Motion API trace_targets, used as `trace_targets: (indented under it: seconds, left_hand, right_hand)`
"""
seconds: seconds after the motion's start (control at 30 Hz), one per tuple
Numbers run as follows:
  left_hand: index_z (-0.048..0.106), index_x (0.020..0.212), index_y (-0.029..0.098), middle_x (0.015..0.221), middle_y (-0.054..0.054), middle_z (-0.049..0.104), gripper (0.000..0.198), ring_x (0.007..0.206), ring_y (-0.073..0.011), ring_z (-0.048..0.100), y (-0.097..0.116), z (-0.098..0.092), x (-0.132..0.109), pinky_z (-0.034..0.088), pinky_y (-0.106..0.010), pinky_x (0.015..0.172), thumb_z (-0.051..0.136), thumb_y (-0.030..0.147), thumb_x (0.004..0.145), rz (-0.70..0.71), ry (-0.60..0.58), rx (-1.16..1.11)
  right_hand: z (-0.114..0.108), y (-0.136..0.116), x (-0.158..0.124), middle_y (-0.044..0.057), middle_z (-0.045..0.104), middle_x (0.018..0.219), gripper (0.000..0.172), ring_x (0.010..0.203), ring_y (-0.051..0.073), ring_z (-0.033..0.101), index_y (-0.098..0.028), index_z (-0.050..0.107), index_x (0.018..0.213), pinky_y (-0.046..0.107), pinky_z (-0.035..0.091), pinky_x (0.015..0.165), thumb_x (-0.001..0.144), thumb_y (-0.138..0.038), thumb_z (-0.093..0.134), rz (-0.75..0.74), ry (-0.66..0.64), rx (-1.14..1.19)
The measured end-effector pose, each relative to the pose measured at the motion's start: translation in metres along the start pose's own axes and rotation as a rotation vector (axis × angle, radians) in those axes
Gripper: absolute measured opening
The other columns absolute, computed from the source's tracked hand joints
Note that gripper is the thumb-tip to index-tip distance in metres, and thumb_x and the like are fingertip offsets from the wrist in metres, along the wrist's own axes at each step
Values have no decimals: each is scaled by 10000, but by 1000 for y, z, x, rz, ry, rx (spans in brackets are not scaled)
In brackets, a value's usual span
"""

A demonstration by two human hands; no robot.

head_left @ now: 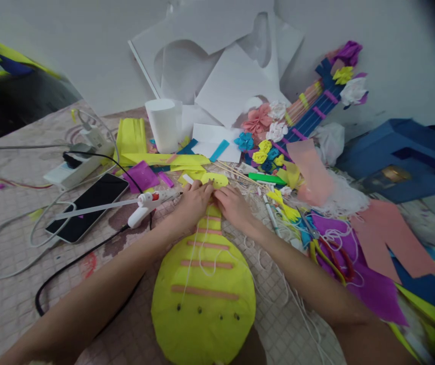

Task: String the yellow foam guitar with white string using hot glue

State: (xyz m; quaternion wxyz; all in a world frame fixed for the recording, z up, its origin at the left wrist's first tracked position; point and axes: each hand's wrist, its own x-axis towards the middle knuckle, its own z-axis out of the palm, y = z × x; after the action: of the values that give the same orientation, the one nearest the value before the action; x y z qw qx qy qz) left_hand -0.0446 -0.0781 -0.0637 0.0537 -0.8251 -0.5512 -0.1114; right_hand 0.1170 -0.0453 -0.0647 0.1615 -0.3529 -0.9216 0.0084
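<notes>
A yellow paper guitar [204, 274] lies before me, its round body near and its narrow neck pointing away. Pink strips cross the body and neck, and several dark holes run along the lower body. White string [191, 253] leads from one hole up toward the neck, with a loose loop beside it. At the neck's top, just below the yellow head [214, 179], my left hand [195, 201] has its fingers closed on the left edge. My right hand [232, 204] pinches at the opposite side. Their fingertips hide whatever lies between them, perhaps the string's end.
Left of me lie a white glue gun [145, 207], a phone [91, 205] and a power strip [73, 170] with cables. Scissors [333, 256], paper scraps and tangled string cover the right side. A flower-decorated blue paper guitar [306, 119] leans behind, near a white cup [162, 124].
</notes>
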Motion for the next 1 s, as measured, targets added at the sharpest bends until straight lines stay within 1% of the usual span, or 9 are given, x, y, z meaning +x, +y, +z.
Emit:
trace_targets:
  seconds: [0.1, 0.2, 0.37, 0.53, 0.63, 0.7, 0.77, 0.87, 1.0]
  left_hand:
    - [501, 1217, 100, 1092, -137, 636, 318, 976, -291, 500, 1, 2, 1, 385, -398, 770, 409, 118, 913, -19, 9, -12]
    - [489, 1234, 105, 1096, -132, 641, 335, 977, -286, 505, 2, 4, -1, 389, -394, 765, 412, 107, 907, -30, 18, -26]
    - [495, 1225, 105, 1181, -141, 614, 328, 1077, -289, 482, 1, 4, -7, 379, -403, 804, 415, 103, 907, -64, 69, -43]
    - [462, 1258, 71, 1070, -146, 639, 360, 1000, -283, 506, 1, 2, -7, 384, -382, 764, 420, 93, 900, -50, 46, 1]
    - [434, 1284, 63, 1057, -144, 638, 381, 983, -283, 502, 2, 5, -5, 388, -379, 760, 426, 110, 906, -49, 42, 22]
    - [451, 1262, 73, 1088, -146, 628, 357, 977, -284, 498, 3, 7, -4, 389, -382, 759, 426, 118, 908, -50, 40, 38]
    - [499, 1193, 90, 1131, -145, 612, 296, 968, -281, 496, 4, 8, -3, 391, -388, 765, 420, 117, 910, -43, 35, 49]
    - [532, 1114, 106, 1134, -143, 607, 235, 962, -281, 496, 5, 7, -2, 396, -393, 767, 413, 115, 912, -40, 30, 56]
    - [495, 1141, 97, 1114, -158, 606, 237, 994, -290, 491, 9, 2, -3, 402, -400, 778, 403, 122, 924, -57, 39, 42]
  right_hand:
    - [0, 1, 0, 91, 640, 908, 179, 945, 252, 517, -162, 630, 906, 359, 421, 847, 923, -131, 455, 2, 2, -6]
    - [0, 2, -1, 91, 642, 930, 189, 956, 250, 517, -170, 629, 913, 360, 425, 840, 925, -125, 446, -2, 4, 2]
    - [0, 1, -3, 97, 646, 960, 173, 972, 252, 514, -160, 631, 918, 367, 429, 846, 926, -134, 461, -22, 13, 4]
    - [1, -1, -2, 94, 644, 945, 182, 947, 247, 512, -166, 631, 897, 365, 432, 833, 934, -147, 453, -36, 30, 13]
    - [1, -1, -2, 92, 640, 935, 183, 938, 246, 507, -168, 629, 908, 368, 434, 827, 935, -149, 450, -42, 33, 15]
    - [2, -1, -3, 90, 637, 928, 181, 936, 246, 504, -165, 629, 915, 366, 437, 825, 935, -147, 450, -48, 32, 12]
    - [2, -1, -3, 87, 634, 913, 183, 931, 245, 505, -161, 629, 908, 363, 441, 824, 936, -144, 449, -55, 28, 9]
    - [3, 0, -3, 87, 633, 909, 193, 929, 243, 508, -164, 630, 888, 361, 445, 825, 936, -139, 444, -55, 28, 7]
    - [3, 0, -3, 88, 633, 926, 197, 945, 242, 513, -167, 635, 923, 361, 445, 832, 934, -131, 442, -59, 38, 1]
